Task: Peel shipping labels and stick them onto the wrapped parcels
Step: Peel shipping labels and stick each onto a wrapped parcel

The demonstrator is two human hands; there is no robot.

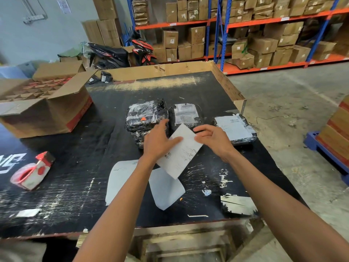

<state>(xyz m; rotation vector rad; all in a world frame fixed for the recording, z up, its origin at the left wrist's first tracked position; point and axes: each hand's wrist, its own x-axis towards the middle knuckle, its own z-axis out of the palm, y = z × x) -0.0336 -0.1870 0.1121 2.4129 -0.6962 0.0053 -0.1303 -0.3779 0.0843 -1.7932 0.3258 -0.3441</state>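
Indoors, in a warehouse with shelving racks (245,25) full of cartons, a large black worktable (56,186) fills the view. At its left stands an open cardboard box (47,110) with dividers inside; nearer, a red-and-white tape dispenser (32,171) lies on its side.

At the table's middle sit three parcels wrapped in black plastic. The left parcel (145,114), the middle parcel (186,113) and the right parcel (234,127) each already carry a white label. A further wrapped parcel seems to lie under the left one, mostly hidden — whether it is labelled cannot be told.

Both hands hold a label sheet (181,154) tilted above the table, just in front of the parcels. The left hand (158,140) lies fairly flat on it, thumb across the paper; the right hand (211,138) has its fingers curled, pinching the sheet's upper edge, probably to start the peel.

Below lie two blank white sheets (166,188) — likely spent backings. So several labels look done, and this one is not yet stuck.
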